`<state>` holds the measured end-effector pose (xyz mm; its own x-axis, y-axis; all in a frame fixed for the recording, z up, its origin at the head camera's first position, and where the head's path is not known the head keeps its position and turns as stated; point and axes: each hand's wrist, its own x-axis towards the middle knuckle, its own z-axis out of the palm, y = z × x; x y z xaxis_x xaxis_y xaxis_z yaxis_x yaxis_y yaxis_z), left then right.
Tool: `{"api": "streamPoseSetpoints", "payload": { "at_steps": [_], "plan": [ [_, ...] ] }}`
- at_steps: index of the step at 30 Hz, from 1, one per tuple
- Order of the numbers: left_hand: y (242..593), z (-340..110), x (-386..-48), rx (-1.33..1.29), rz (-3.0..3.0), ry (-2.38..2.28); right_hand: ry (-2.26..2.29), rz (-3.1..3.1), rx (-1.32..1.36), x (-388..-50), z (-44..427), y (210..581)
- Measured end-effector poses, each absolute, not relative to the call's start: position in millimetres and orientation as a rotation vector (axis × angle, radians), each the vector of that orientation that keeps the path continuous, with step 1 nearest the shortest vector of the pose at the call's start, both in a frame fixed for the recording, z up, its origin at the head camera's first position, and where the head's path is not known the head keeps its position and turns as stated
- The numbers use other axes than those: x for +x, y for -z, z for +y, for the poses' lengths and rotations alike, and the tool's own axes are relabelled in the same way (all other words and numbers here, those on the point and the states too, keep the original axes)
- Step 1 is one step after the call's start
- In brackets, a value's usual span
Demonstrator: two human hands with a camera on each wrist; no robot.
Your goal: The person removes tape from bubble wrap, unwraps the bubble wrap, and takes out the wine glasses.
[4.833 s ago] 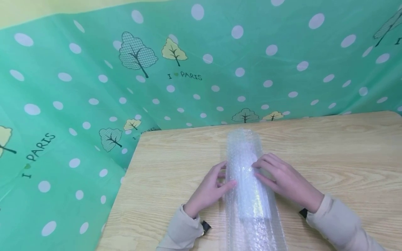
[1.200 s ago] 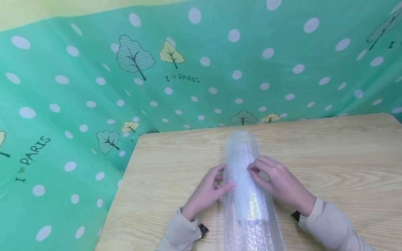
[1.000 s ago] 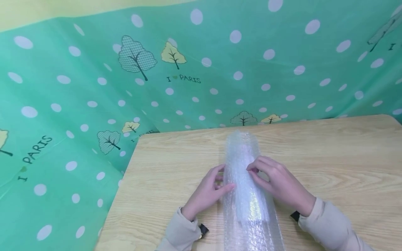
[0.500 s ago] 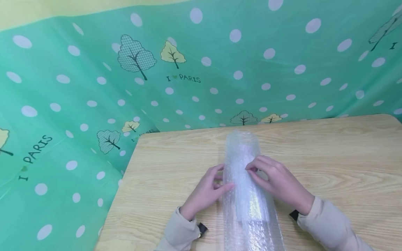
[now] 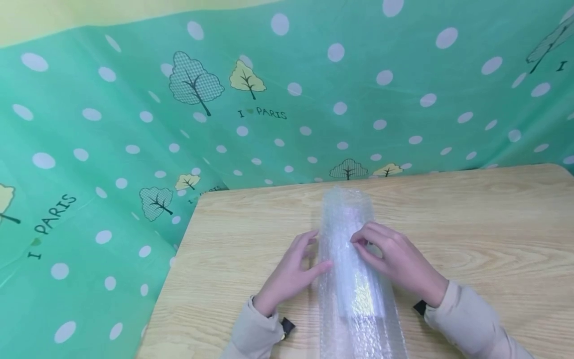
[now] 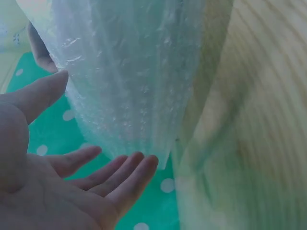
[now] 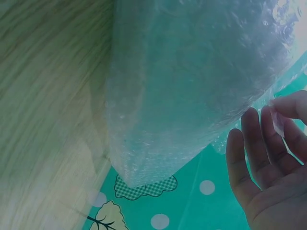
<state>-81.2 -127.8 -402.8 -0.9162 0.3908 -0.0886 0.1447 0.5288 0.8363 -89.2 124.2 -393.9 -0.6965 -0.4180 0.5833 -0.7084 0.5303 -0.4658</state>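
Note:
A long bundle of clear bubble wrap [image 5: 365, 331] lies lengthwise in front of me, rolled around something pale that shows only faintly through it. On its right side my right hand [image 5: 401, 259] pinches the wrap's loose edge between thumb and fingertips; in the right wrist view a thin flap of film [image 7: 277, 122] sticks out at the thumb. My left hand [image 5: 287, 276] is at the left side, thumb on or just over the bundle. In the left wrist view that hand's fingers [image 6: 129, 179] are loosely extended and stand a little off the wrap.
Under the bundle is a light wood-grain table [image 5: 242, 239]. Behind and to the left hangs a green cloth [image 5: 287, 124] with white dots and printed trees. A black strap piece [image 5: 288, 327] shows at the left cuff, another [image 5: 420, 307] at the right.
My left hand has shifted slightly left, its fingers easing off the wrap. Over the earlier seconds my right fingertips crept left across the top of the bundle; lately they have stayed put.

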Motion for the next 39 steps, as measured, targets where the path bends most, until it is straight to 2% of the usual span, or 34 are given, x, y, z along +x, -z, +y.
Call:
{"api": "streamPoseSetpoints", "payload": {
  "at_steps": [8, 14, 39],
  "plan": [
    [391, -119, -79, 0.681, 2.585, -1.294, -0.994, -2.377, 0.937, -88, 124, 394],
    [389, -108, -75, 0.746, 2.666, -1.18, -0.966, -2.399, 0.929, -86, 126, 393],
    [387, -114, -72, 0.594, 2.714, -1.108, -0.877, -2.603, 0.976, -84, 134, 393]
  ]
}}
